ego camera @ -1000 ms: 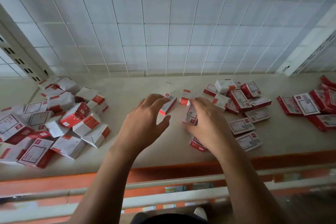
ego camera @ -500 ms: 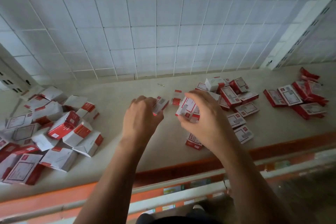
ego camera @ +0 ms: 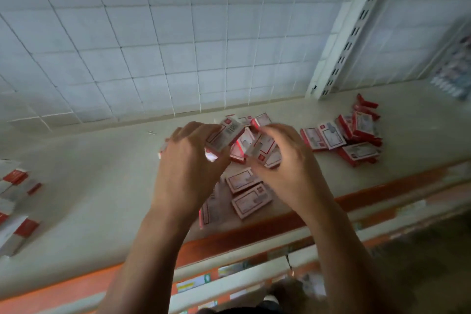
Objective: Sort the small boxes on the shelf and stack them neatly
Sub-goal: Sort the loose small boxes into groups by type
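Small red-and-white boxes lie scattered on a beige shelf (ego camera: 102,186). My left hand (ego camera: 188,163) grips one small box (ego camera: 224,135) with a barcode on its side, lifted above the shelf. My right hand (ego camera: 285,163) holds another small box (ego camera: 262,150) close beside it, the two boxes almost touching. Below my hands lie two flat boxes (ego camera: 248,191) face up. A further pile of boxes (ego camera: 351,135) lies to the right, and another pile (ego camera: 15,201) sits at the far left edge, partly out of view.
A white wire-grid back panel (ego camera: 153,46) closes the shelf behind. A slotted white upright (ego camera: 344,46) stands at the back right. The shelf's orange front edge (ego camera: 254,232) runs below my forearms, with a lower shelf rail and price labels (ego camera: 193,283) underneath.
Both hands have lifted boxes off the shelf and drawn together. The view has swung right, so the left pile slid to the frame edge and the right pile came closer to the centre.
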The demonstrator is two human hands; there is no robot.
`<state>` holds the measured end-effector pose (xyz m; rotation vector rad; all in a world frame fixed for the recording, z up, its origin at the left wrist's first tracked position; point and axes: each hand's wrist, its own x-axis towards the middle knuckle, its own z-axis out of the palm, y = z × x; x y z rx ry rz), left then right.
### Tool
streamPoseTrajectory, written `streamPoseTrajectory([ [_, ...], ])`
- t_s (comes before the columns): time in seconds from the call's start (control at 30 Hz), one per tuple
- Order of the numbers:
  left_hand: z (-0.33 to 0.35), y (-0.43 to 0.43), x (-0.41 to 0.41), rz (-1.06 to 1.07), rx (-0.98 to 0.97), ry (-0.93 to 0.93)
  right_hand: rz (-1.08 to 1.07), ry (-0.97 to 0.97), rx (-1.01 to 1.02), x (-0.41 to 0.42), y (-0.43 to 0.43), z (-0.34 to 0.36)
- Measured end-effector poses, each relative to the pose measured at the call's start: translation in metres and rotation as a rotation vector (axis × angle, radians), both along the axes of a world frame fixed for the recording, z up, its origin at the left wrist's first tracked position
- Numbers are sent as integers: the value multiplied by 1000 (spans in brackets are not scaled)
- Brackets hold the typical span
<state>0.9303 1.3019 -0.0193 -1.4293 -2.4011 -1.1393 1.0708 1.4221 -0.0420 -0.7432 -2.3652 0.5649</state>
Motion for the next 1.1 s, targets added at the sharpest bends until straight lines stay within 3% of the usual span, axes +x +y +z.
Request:
streamPoseTrajectory([
  [0.47,-29,175,141,-200,-40,5,-275,-16,-101,157,149,-21],
  [0.77,-62,222,153,-187,-91,26,-116,-65,-99,161,188,-41],
  [1.1,-66,247,159,-141,-261,87,-113,-34,-67,149,215,-46],
])
